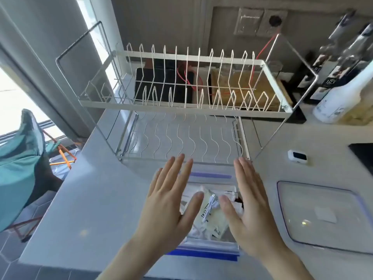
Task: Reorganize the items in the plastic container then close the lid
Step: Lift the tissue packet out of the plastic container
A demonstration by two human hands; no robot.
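Hovering flat over plastic container [210,242]: left hand [168,201], right hand [249,203], fingers spread, empty.

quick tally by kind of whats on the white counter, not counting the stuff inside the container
White two-tier wire dish rack: 1
Clear plastic container with blue clips: 1
Clear plastic lid with blue rim: 1
Small white gadget with a dark screen: 1
White plastic bottle: 1
Total: 5
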